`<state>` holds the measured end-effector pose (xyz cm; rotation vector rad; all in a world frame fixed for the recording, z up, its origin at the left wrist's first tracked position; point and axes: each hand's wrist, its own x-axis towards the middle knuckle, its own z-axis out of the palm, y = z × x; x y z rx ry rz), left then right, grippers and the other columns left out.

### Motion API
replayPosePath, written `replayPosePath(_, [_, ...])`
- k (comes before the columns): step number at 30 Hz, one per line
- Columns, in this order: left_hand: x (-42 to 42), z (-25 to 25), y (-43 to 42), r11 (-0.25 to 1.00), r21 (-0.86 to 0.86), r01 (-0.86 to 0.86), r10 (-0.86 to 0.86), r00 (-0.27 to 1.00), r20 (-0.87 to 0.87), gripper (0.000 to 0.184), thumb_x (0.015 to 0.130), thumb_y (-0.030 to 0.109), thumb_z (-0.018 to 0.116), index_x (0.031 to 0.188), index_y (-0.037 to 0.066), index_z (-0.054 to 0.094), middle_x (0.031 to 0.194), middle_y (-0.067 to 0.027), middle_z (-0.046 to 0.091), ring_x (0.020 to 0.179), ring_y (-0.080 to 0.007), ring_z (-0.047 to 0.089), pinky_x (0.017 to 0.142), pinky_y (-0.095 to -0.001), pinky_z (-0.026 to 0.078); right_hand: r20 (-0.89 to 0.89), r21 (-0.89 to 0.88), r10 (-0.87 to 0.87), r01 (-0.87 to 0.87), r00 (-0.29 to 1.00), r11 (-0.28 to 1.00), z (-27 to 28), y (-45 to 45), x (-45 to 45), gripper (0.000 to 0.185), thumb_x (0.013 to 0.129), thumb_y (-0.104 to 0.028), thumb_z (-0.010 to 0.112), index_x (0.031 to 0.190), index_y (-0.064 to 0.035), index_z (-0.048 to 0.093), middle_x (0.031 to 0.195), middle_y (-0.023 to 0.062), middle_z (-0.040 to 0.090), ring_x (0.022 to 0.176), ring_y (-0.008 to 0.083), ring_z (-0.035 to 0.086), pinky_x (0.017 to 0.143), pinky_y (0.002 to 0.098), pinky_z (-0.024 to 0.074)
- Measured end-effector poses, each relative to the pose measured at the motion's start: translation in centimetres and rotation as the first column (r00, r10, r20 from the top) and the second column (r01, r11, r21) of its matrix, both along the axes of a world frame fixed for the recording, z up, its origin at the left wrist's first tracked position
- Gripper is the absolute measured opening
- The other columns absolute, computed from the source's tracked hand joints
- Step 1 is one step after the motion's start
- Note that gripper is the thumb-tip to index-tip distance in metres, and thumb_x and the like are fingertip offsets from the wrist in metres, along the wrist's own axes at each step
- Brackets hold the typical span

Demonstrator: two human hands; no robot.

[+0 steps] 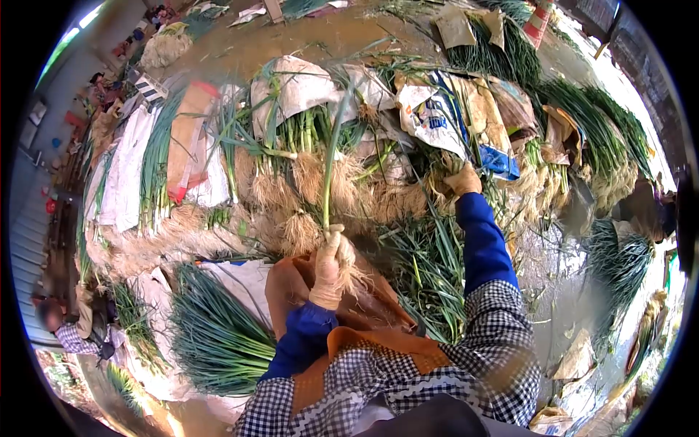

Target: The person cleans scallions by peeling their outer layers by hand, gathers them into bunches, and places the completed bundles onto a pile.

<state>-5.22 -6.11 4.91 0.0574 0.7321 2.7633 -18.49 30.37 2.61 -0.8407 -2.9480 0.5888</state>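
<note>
Hands: two, well apart; left hand point(333, 266) closed around one green onion point(329, 167), held upright, roots below the fist; right hand point(464, 180) at the rooted onions point(306, 178) on the far side, grip cannot be told; done, apparently: one neat pile point(218, 328), near left; remaining: the rooted onions, too overlapped to count; one leaf heap point(429, 269) lies between the arms.

Spring onion row point(300, 135) across the front, lap cloth point(291, 284) nearer.
Sacks point(295, 86) lie over the row. The left hand point(336, 262) holds one spring onion point(332, 164) above the lap cloth; the right hand point(463, 180), farther forward, is at the row. Left of the lap cloth, a spring onion pile point(218, 328) rests on a sheet point(242, 286); right of the lap cloth, loose leaves point(429, 266).
</note>
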Motion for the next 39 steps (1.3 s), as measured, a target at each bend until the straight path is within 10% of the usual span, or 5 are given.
replayPosePath(10, [-3.6, 5.8, -2.6, 0.961, 0.180, -0.212, 0.241, 0.957, -0.160, 0.026, 0.096, 0.021, 0.041, 0.109, 0.003, 0.053, 0.052, 0.0040, 0.034, 0.040, -0.0051, 0.034, 0.035, -0.0207, 0.034, -0.512, -0.856, -0.285, -0.451, 0.811, 0.253, 21.5, -6.5, 8.8, 0.035, 0.081, -0.022, 0.053, 0.105, 0.0035, 0.057, 0.092, 0.0112, 0.063, 0.083, 0.0190, 0.062, 0.073, 0.0299, 0.0499])
replayPosePath(14, [-2.5, 1.1, -0.4, 0.987, 0.150, -0.058, 0.068, 0.995, -0.068, 0.027, 0.094, 0.024, 0.045, 0.112, 0.004, 0.053, 0.055, 0.0027, 0.035, 0.043, -0.0064, 0.033, 0.040, -0.0207, 0.035, -0.553, -0.347, 0.458, -0.693, 0.696, 0.632, 1.1, -0.9, 8.7, 0.066, 0.074, -0.052, 0.059, 0.121, -0.0064, 0.053, 0.116, 0.0117, 0.058, 0.094, 0.0310, 0.060, 0.084, 0.0381, 0.0461])
replayPosePath(22, [0.0, 1.3, -1.1, 0.988, 0.086, -0.130, 0.126, 0.991, 0.052, 0.022, 0.094, 0.023, 0.046, 0.107, 0.007, 0.053, 0.056, 0.0024, 0.038, 0.045, -0.0067, 0.034, 0.041, -0.0208, 0.034, 0.507, 0.254, 0.122, -0.284, 0.853, 0.925, 4.0, 7.8, 15.7, 0.052, 0.074, -0.055, 0.056, 0.111, -0.0193, 0.061, 0.104, 0.0126, 0.063, 0.097, 0.0300, 0.060, 0.083, 0.0401, 0.0470])
replayPosePath(26, [0.2, 5.2, -0.8, 0.983, 0.182, -0.032, 0.054, 0.991, -0.119, 0.021, 0.095, 0.022, 0.045, 0.107, 0.008, 0.053, 0.056, 0.0027, 0.038, 0.046, -0.0066, 0.035, 0.040, -0.0207, 0.034, -0.370, 0.408, 0.467, -0.311, 0.803, 0.858, 11.6, -3.5, 10.0, 0.038, 0.075, -0.037, 0.066, 0.108, -0.0194, 0.061, 0.095, 0.0049, 0.063, 0.079, 0.0224, 0.062, 0.065, 0.0336, 0.0491])
replayPosePath(39, [-2.6, 5.0, -3.4, 0.978, 0.093, -0.188, 0.207, 0.937, -0.283, 0.026, 0.095, 0.025, 0.042, 0.107, 0.005, 0.054, 0.051, 0.0042, 0.040, 0.040, -0.0038, 0.036, 0.034, -0.0196, 0.036, -0.547, 0.354, -0.069, 0.306, 0.834, 0.884, 11.1, 18.5, 4.3, 0.023, 0.081, -0.026, 0.056, 0.093, -0.0086, 0.067, 0.082, 0.0117, 0.066, 0.072, 0.0230, 0.063, 0.064, 0.0326, 0.0508])
